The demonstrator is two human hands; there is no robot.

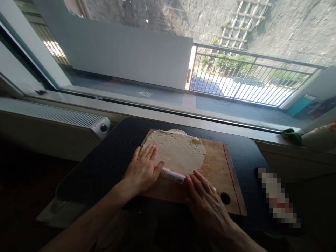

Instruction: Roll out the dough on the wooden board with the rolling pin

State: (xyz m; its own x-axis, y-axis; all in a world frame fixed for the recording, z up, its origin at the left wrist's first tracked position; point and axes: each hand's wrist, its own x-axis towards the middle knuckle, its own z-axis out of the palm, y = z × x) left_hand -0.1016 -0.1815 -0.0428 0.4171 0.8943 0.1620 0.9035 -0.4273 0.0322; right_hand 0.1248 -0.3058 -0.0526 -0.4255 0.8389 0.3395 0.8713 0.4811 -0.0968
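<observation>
A broad sheet of dough [175, 150], uneven at its edges and folded over at the far side, lies on a wooden cutting board [215, 161]. Across its near edge is a rolling pin [173, 175] with a red and white printed label. My left hand [144, 166] rests flat, its fingers stretched over the dough's left edge and its thumb by the label; it covers the pin's left part. My right hand [203, 192] lies over the pin's right part, fingers extended along it. Both palms hide most of the pin.
The board lies on a dark table [105, 164] with rounded corners. A pixelated item [278, 199] is at the table's right edge. A radiator [99, 127] stands to the left, below the windowsill. A dark green object [292, 136] sits on the sill at right.
</observation>
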